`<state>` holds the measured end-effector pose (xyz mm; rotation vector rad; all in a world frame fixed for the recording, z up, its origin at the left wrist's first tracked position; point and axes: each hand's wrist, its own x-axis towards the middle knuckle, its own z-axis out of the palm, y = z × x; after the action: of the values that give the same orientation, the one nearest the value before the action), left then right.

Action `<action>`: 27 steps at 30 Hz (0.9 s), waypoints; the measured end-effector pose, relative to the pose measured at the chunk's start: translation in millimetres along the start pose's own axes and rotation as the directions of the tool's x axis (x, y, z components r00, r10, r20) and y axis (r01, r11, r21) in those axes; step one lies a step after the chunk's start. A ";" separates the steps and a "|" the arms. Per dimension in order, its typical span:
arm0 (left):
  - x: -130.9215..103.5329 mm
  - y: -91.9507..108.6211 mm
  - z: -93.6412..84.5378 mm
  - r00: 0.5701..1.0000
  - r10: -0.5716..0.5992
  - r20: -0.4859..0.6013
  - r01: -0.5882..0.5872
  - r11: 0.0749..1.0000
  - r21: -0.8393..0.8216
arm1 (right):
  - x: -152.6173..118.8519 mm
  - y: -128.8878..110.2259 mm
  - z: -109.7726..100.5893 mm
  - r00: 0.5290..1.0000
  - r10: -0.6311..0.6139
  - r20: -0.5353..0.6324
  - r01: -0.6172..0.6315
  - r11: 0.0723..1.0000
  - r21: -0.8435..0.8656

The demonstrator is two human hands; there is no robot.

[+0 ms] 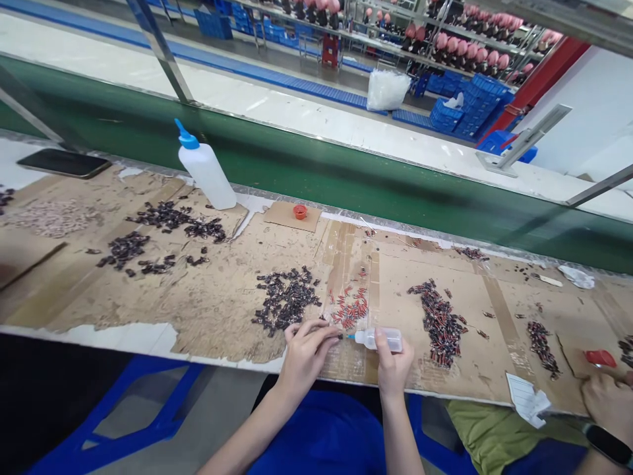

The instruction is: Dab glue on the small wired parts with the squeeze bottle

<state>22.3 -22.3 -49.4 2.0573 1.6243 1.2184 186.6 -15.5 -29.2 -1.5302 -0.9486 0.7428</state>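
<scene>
Near the table's front edge, my left hand [305, 353] pinches a small black part [339, 336] between thumb and fingertips. My right hand [394, 371] is wrapped round a small clear squeeze bottle [390, 340], which lies level with its blue nozzle [351, 337] pointing left, close to the black part. Whether the nozzle touches the part, I cannot tell. Just beyond my left hand is a loose pile of black parts [287, 300]. Small red parts [351, 307] are scattered beyond the nozzle. Right of the bottle lies a heap of red-and-black pieces [442, 326].
A large white bottle with a blue spout [208, 175] stands at the back left, near a phone [64, 163]. A red cap [299, 211] sits on a cardboard scrap. A green conveyor belt [297, 165] runs behind. Another person's hand [608, 399] is at far right.
</scene>
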 end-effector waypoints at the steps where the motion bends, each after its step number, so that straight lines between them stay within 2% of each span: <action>1: 0.0 -0.4 0.1 1.000 -0.003 -0.002 0.003 1.000 -0.004 | -0.2 -1.7 0.7 1.000 -0.022 0.020 0.023 0.999 -0.023; 4: 0.0 -1.5 0.2 1.000 -0.007 -0.005 0.007 1.000 -0.004 | -0.3 -5.3 1.8 0.997 -0.037 0.066 0.042 0.997 -0.065; 12: 0.3 0.9 -0.9 0.999 -0.038 -0.006 0.038 0.999 0.001 | 0.0 -11.7 4.1 0.995 0.001 0.097 0.006 0.997 -0.073; 22: 2.7 6.1 -4.0 0.999 -0.031 -0.031 0.030 0.999 -0.024 | -0.2 -6.6 3.1 0.999 0.054 0.010 -0.053 0.997 -0.048; 27: 2.2 5.2 -3.2 0.999 -0.034 -0.034 0.034 0.999 -0.020 | 1.3 -6.9 3.8 0.998 0.054 0.021 -0.053 0.998 -0.019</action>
<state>23.5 -23.1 -43.1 1.9996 1.6494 1.2592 182.7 -12.3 -23.0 -1.5714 -0.9353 0.7918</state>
